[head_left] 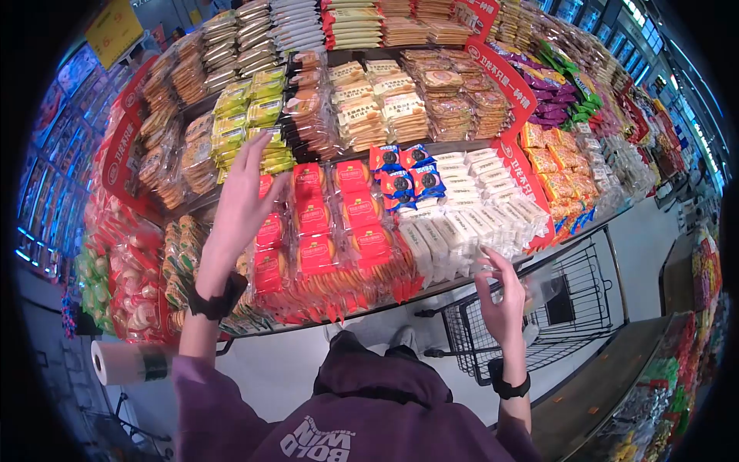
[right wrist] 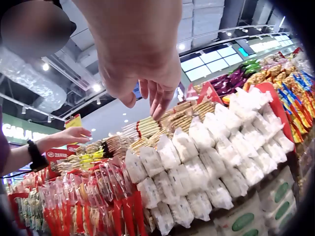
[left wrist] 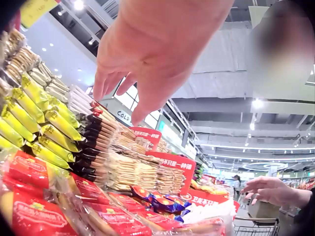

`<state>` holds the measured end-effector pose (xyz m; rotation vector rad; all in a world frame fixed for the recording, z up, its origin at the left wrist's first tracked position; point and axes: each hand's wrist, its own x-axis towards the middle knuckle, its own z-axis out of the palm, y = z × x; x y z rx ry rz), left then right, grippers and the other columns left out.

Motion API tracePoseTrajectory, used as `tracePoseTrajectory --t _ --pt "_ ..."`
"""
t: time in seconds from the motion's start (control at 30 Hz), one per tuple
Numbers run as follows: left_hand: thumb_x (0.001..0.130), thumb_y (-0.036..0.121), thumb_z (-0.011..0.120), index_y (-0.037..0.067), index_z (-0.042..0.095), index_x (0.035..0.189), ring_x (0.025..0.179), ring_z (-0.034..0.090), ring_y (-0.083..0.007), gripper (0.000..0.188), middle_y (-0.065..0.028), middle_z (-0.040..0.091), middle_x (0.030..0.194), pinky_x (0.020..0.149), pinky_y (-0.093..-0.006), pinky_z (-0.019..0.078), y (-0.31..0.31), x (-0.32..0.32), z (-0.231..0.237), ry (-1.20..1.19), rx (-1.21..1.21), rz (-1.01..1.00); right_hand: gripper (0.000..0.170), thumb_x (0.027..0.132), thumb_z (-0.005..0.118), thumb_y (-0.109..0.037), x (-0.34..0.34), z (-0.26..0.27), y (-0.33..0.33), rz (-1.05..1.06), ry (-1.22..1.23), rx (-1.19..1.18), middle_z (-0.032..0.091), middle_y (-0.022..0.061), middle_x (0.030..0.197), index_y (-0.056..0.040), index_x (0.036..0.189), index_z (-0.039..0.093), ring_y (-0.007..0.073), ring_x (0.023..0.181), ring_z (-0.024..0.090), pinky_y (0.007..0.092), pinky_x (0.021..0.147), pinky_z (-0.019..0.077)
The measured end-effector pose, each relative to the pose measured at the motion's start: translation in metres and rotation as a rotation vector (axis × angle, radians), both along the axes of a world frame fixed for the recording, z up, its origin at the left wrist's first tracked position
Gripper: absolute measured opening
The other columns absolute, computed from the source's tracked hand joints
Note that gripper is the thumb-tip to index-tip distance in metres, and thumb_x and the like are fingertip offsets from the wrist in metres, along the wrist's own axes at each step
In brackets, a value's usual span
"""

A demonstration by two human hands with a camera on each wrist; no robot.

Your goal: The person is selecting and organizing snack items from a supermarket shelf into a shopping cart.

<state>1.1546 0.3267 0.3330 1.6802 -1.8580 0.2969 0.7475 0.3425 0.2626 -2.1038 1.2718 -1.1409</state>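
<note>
My left hand reaches over the display with its fingers extended and nothing in it. In the head view it overlaps the red-labelled round pastries, with yellow-green packets just beyond the fingertips. Near the front edge hangs my right hand, fingers loosely bent and holding nothing. Closest to it are white wrapped packets stacked in rows; the right wrist view shows these white packets below that hand. Several blue-and-red packets lie on the stacks between the two hands.
A black wire shopping cart stands by the display's front right. Red sign strips divide the sections. At the lower left is a roll of plastic bags. Another counter with packaged goods runs along the right.
</note>
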Motion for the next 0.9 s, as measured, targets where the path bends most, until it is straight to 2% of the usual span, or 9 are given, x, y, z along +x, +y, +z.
tracePoseTrajectory --t 0.13,0.27,0.33,0.37,0.47,0.5,0.57,0.7,0.9 --pt "0.087 0.021 0.076 -0.003 0.038 0.144 0.130 0.051 -0.0372 0.072 -0.0245 0.051 0.140 0.105 -0.0440 0.0449 -0.048 0.026 -0.008 0.282 0.081 -0.003 0.051 0.091 0.064 0.000 0.031 0.032 -0.046 0.283 -0.081 0.021 0.059 0.0196 0.132 0.0012 0.139 0.046 0.0293 0.115 0.065 0.0358 0.088 0.0566" --pt "0.082 0.022 0.080 -0.002 0.035 0.146 0.124 0.054 -0.0407 0.082 -0.0286 0.054 0.134 0.104 -0.0457 0.0448 -0.075 0.043 -0.029 0.090 0.036 0.018 0.063 0.095 0.065 -0.015 0.095 0.039 -0.098 0.518 -0.221 0.187 0.055 0.0248 0.137 0.0047 0.146 0.035 0.0329 0.124 0.059 0.0385 0.096 0.0539" --pt "0.080 0.022 0.081 -0.003 0.034 0.146 0.119 0.056 -0.0427 0.085 -0.0306 0.055 0.131 0.104 -0.0467 0.0443 -0.083 0.041 -0.033 -0.027 -0.023 0.032 0.069 0.095 0.065 -0.022 0.132 0.041 -0.125 0.568 -0.201 0.249 0.052 0.0288 0.139 0.0058 0.148 0.031 0.0345 0.127 0.056 0.0406 0.101 0.0503" --pt "0.078 0.023 0.082 -0.003 0.034 0.146 0.115 0.057 -0.0446 0.087 -0.0306 0.060 0.122 0.104 -0.0474 0.0431 -0.082 0.037 -0.031 -0.019 0.034 0.078 0.072 0.095 0.065 -0.025 0.150 0.042 -0.137 0.594 -0.188 0.281 0.050 0.0308 0.140 0.0064 0.149 0.029 0.0353 0.129 0.055 0.0417 0.104 0.0485" --pt "0.078 0.024 0.082 -0.002 0.035 0.146 0.114 0.057 -0.0446 0.087 -0.0275 0.065 0.112 0.102 -0.0477 0.0439 -0.093 0.037 -0.032 -0.133 0.101 0.167 0.076 0.097 0.061 -0.034 0.205 0.032 -0.176 0.582 -0.136 0.258 0.047 0.0356 0.140 0.0082 0.150 0.026 0.0394 0.131 0.051 0.0432 0.110 0.0413" --pt "0.076 0.024 0.083 0.000 0.038 0.146 0.115 0.058 -0.0428 0.087 -0.0232 0.069 0.105 0.102 -0.0479 0.0436 -0.097 0.041 -0.034 -0.162 -0.022 0.125 0.076 0.098 0.058 -0.036 0.219 0.036 -0.185 0.562 -0.074 0.195 0.047 0.0366 0.140 0.0085 0.150 0.025 0.0408 0.132 0.050 0.0430 0.111 0.0400" --pt "0.076 0.025 0.083 0.001 0.040 0.146 0.114 0.059 -0.0418 0.086 -0.0227 0.068 0.105 0.102 -0.0479 0.0434 -0.100 0.050 -0.041 -0.090 0.003 0.137 0.076 0.101 0.052 -0.040 0.240 0.036 -0.197 0.512 0.050 0.083 0.046 0.0386 0.139 0.0090 0.151 0.022 0.0436 0.133 0.048 0.0427 0.112 0.0375" --pt "0.077 0.021 0.081 0.004 0.047 0.144 0.113 0.060 -0.0396 0.077 -0.0208 0.070 0.106 0.100 -0.0458 0.0443 -0.104 0.047 -0.044 -0.006 -0.074 0.084 0.072 0.105 0.039 -0.041 0.263 0.038 -0.202 0.507 0.010 0.098 0.050 0.0393 0.134 0.0107 0.151 0.019 0.0472 0.130 0.047 0.0447 0.110 0.0361" --pt "0.079 0.020 0.079 -0.001 0.050 0.140 0.107 0.062 -0.0389 0.070 -0.0211 0.070 0.103 0.094 -0.0434 0.0483 -0.104 0.046 -0.042 0.025 -0.088 0.020 0.070 0.106 0.036 -0.039 0.271 0.035 -0.201 0.479 0.052 0.148 0.051 0.0400 0.132 0.0117 0.150 0.018 0.0489 0.127 0.049 0.0461 0.108 0.0366"
